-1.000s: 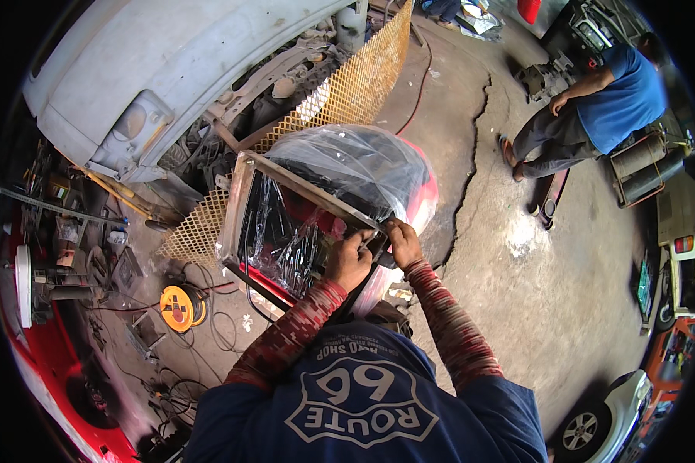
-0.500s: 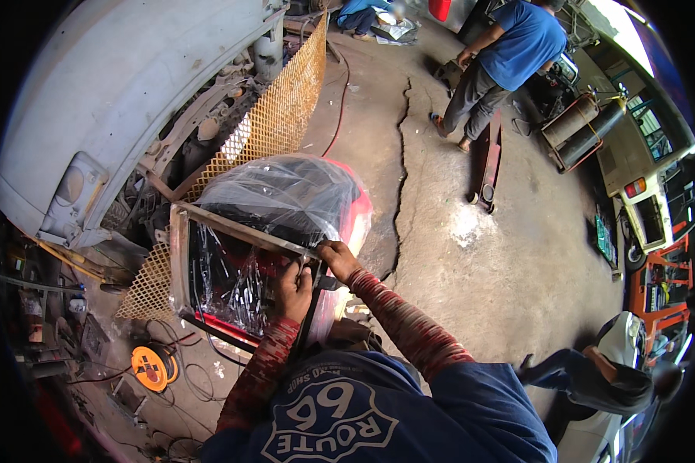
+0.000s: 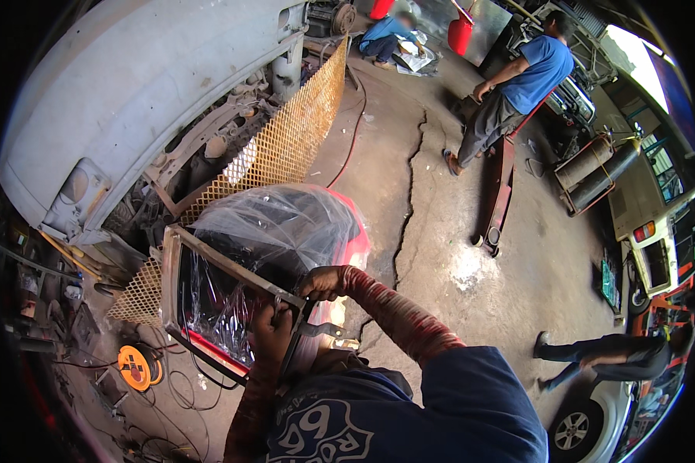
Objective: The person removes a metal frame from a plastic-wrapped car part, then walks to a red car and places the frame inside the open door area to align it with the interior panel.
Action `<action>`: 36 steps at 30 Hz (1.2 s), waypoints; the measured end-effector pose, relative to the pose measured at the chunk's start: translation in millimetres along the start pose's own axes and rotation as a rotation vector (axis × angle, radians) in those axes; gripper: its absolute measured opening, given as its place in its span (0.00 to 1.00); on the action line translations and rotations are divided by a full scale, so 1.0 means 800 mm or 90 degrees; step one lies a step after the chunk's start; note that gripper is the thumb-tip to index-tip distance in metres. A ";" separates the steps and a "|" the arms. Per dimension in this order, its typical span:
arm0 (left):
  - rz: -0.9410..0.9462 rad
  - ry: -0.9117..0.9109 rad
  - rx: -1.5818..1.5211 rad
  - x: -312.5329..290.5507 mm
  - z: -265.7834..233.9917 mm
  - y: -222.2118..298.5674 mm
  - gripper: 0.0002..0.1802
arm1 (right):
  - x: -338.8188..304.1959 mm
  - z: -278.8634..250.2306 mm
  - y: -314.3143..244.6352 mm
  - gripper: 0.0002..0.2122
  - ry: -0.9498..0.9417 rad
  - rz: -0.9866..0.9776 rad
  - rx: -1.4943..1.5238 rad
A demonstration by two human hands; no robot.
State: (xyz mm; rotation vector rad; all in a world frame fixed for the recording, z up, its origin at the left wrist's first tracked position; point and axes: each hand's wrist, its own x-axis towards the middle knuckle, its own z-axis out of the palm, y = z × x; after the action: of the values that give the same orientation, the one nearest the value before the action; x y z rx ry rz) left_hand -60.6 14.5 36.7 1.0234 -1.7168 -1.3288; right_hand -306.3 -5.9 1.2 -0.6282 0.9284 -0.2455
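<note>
Rectangular frame of dull brown-grey metal (image 3: 232, 260) is set tilted at the lower left of centre, crinkled clear film (image 3: 222, 310) being seen within its outline. At its right-hand corner the right hand (image 3: 322, 283) is placed with fingers curled in; the left hand (image 3: 272, 330) is half curled against the side just below. What is gripped by either cannot be told. Behind the frame, a bulky red-and-black piece is covered by clear plastic sheeting (image 3: 278, 224).

At upper right, two long gas cylinders (image 3: 587, 160) are carried in a metal rack (image 3: 593, 202). Dark cable is wound on a round orange reel (image 3: 135, 367) at lower left. A red bucket-shaped vessel (image 3: 460, 35) is seen at the top, its contents hidden.

The brown-grey concrete floor (image 3: 517, 309) is split by a long dark crack (image 3: 411, 185). Upper left is filled by a pale grey vehicle body (image 3: 131, 92), bordered by yellow-brown diamond mesh (image 3: 286, 139).
</note>
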 end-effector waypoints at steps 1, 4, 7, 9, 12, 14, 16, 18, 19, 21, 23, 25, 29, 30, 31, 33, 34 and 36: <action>-0.027 0.004 0.064 -0.001 0.000 -0.001 0.07 | -0.002 0.001 -0.007 0.06 -0.054 0.003 0.009; -0.127 0.000 0.145 -0.002 0.000 0.003 0.11 | 0.001 0.004 -0.016 0.07 -0.105 0.020 0.031; -0.029 -0.011 0.046 0.000 0.000 0.010 0.10 | 0.007 0.006 -0.011 0.10 -0.100 0.048 0.074; -0.001 -0.032 0.059 0.004 -0.001 0.010 0.09 | 0.008 0.006 -0.005 0.09 -0.089 0.038 0.105; 0.020 -0.024 0.138 0.003 -0.004 0.005 0.08 | 0.011 0.003 0.001 0.07 -0.100 0.028 0.149; -0.005 -0.023 0.197 -0.001 -0.006 0.000 0.08 | 0.017 0.002 0.004 0.08 -0.094 0.038 0.154; -0.014 -0.020 0.208 -0.003 -0.005 -0.001 0.09 | 0.023 -0.003 0.005 0.08 -0.086 0.041 0.115; 0.016 -0.007 0.187 -0.001 -0.005 0.000 0.09 | 0.027 -0.009 0.008 0.09 -0.092 0.009 0.089; 0.013 0.001 0.170 0.000 -0.005 0.002 0.09 | 0.029 -0.010 0.011 0.10 -0.076 -0.012 0.081; -0.009 0.010 0.144 0.000 -0.005 0.008 0.09 | 0.031 -0.012 0.014 0.11 -0.073 -0.042 0.088; -0.008 -0.018 0.180 0.002 -0.007 0.012 0.08 | 0.031 -0.013 0.016 0.11 -0.105 -0.056 0.118; -0.013 -0.031 0.174 0.004 -0.007 0.013 0.07 | 0.031 -0.013 0.015 0.10 -0.106 -0.039 0.147; -0.038 -0.004 0.155 0.004 -0.007 0.014 0.07 | 0.027 -0.007 0.009 0.08 -0.094 -0.057 0.136; -0.070 -0.003 0.178 0.004 -0.006 0.015 0.07 | 0.025 -0.005 0.007 0.08 -0.088 -0.062 0.118; -0.048 0.006 0.179 0.004 -0.006 0.015 0.06 | 0.023 -0.003 0.006 0.09 -0.074 -0.064 0.120; -0.073 0.012 0.209 0.004 -0.005 0.017 0.06 | 0.020 0.000 0.002 0.09 -0.082 -0.065 0.119; -0.040 0.017 0.177 0.004 -0.004 0.017 0.06 | 0.019 0.000 0.001 0.09 -0.093 -0.073 0.120; -0.036 0.026 0.138 0.005 -0.003 0.017 0.05 | 0.017 0.001 0.000 0.08 -0.116 -0.082 0.125</action>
State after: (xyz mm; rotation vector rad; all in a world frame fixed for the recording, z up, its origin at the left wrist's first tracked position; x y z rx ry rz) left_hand -62.2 12.1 50.4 1.2197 -1.8423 -1.1656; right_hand -297.5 -11.9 -7.3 -0.5200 0.6796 -0.3840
